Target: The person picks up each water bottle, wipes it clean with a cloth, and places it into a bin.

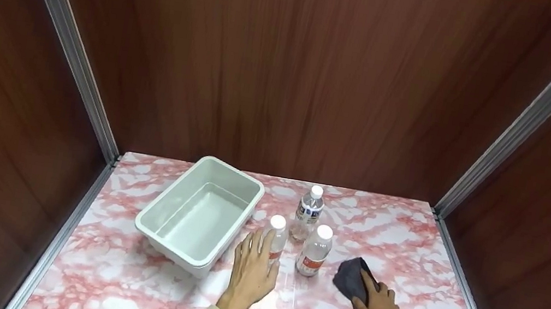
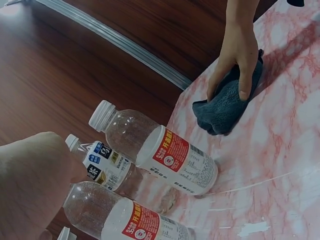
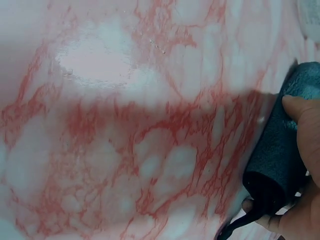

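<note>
Dark cloth (image 1: 351, 278) fills the grip of the right hand (image 1: 380, 308); the left hand (image 1: 252, 274), fingers extended, perhaps touches the left white-capped bottle (image 1: 280, 239).

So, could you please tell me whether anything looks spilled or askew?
Only the pale bin looks askew, angled on the table; the three bottles stand upright and capped, with no obvious spill.

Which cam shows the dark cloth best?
Left wrist: the dark cloth is large and uncropped, partly covered by the right hand. Head shows it smaller; right wrist shows it close but cropped at the right edge.
</note>
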Tool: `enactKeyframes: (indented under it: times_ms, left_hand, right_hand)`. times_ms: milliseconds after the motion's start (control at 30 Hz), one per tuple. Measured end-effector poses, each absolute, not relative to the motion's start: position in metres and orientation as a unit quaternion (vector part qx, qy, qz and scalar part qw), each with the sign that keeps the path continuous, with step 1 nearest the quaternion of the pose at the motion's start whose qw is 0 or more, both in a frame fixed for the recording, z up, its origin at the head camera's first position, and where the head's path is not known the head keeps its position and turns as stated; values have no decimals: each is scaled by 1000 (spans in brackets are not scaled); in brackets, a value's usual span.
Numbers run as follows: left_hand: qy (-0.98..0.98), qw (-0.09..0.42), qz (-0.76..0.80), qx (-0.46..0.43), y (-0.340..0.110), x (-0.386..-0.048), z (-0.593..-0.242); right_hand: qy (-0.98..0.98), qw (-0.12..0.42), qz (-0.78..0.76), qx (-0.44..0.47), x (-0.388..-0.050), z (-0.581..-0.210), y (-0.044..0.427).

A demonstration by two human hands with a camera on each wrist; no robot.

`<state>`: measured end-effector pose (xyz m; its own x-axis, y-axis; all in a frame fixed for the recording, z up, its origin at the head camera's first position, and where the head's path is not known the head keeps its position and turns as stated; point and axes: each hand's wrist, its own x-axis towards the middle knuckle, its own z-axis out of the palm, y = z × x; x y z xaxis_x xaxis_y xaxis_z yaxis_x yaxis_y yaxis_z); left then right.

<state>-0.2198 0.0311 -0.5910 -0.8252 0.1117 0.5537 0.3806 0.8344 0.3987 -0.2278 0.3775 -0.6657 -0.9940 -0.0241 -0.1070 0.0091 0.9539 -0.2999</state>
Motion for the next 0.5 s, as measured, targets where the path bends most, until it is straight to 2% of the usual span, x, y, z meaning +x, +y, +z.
enactKeyframes:
  times_ms: [500]
  left_hand:
    - [-923,255,-256,-131,29,-226,-587]
  right_hand:
    - [985,-1,-174,14,-227,-668,375]
